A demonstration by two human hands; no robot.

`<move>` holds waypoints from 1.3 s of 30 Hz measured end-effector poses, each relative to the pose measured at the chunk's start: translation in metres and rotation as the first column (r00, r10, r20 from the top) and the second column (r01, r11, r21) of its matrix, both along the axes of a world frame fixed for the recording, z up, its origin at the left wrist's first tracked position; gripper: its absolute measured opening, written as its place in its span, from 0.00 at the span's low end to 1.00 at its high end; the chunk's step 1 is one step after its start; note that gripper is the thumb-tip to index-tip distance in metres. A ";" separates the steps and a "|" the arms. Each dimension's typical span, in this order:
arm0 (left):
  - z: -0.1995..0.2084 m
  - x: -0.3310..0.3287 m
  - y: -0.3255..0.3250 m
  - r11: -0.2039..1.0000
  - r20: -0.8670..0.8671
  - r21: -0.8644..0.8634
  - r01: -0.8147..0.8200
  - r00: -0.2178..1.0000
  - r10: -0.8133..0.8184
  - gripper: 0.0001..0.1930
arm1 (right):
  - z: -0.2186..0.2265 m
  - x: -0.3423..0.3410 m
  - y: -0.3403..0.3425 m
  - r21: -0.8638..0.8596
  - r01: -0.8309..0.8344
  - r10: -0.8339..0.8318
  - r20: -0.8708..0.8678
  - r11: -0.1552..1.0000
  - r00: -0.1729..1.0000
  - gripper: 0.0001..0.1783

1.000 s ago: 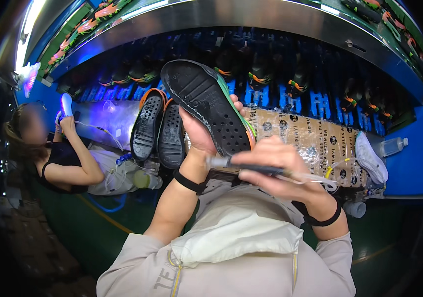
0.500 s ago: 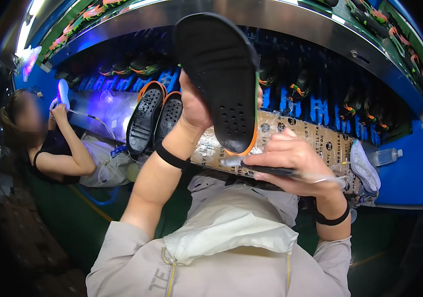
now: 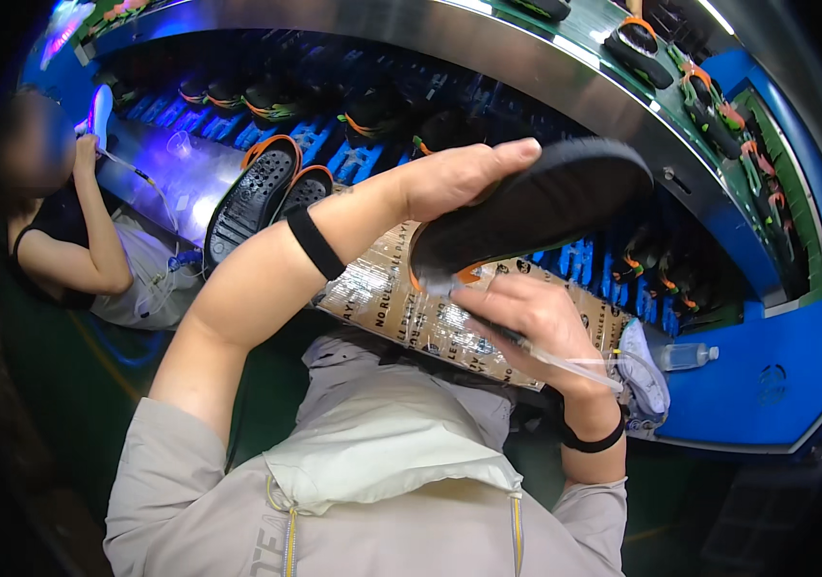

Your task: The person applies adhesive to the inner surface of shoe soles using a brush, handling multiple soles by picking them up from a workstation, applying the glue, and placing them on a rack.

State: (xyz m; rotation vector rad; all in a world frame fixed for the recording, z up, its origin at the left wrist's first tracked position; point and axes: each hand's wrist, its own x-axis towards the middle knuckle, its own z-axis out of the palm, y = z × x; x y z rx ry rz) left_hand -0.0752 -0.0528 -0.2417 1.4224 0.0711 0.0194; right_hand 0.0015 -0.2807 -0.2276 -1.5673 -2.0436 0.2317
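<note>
My left hand (image 3: 464, 178) grips a black shoe sole (image 3: 550, 207) with an orange rim at its lower end. The sole is held tilted, its wider end up to the right. In my right hand (image 3: 531, 322) is a brush (image 3: 442, 285) with a dark handle and a thin clear tube trailing past the wrist. Its pale bristles touch the sole's lower end, beside the orange rim. Left of my left forearm, two more black soles with orange edges, an outer sole (image 3: 252, 192) and an inner sole (image 3: 306, 189), lean side by side; my forearm partly hides the inner one.
Tape-covered cardboard (image 3: 401, 313) covers the bench below my hands. To the right are a white shoe-shaped piece (image 3: 642, 380) and a clear bottle (image 3: 690, 357). A co-worker (image 3: 74, 240) sits at left. Behind, blue racks and a curved metal ledge (image 3: 411, 21) carry shoes.
My left hand has swung the sole's wide end to the right and tilted it. The brush has come up against the sole's lower end. The whole view has turned and shifted.
</note>
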 end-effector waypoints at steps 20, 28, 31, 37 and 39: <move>-0.005 0.004 0.002 0.872 -0.194 0.490 -0.016 0.973 0.127 0.46 | 0.007 0.004 0.005 -0.012 -0.129 0.129 -0.002 0.992 0.992 0.20; -0.147 -0.091 0.016 0.658 0.312 -0.753 -0.024 0.867 0.389 0.43 | -0.049 0.018 -0.025 -0.035 0.473 -0.393 -0.611 0.881 0.687 0.12; -0.175 -0.142 0.003 0.583 -0.038 -0.796 -0.160 0.976 0.216 0.51 | -0.084 0.025 -0.037 -0.163 0.531 -0.436 -0.783 0.832 0.444 0.11; -0.214 -0.170 -0.028 0.321 -0.064 -0.947 -0.021 0.990 -0.124 0.50 | -0.132 0.014 -0.029 -0.291 0.542 -0.448 -0.876 0.788 0.181 0.08; -0.211 -0.162 -0.031 0.293 -0.087 -0.955 -0.038 0.984 -0.153 0.46 | -0.130 0.008 -0.018 -0.316 0.533 -0.471 -0.863 0.785 0.181 0.07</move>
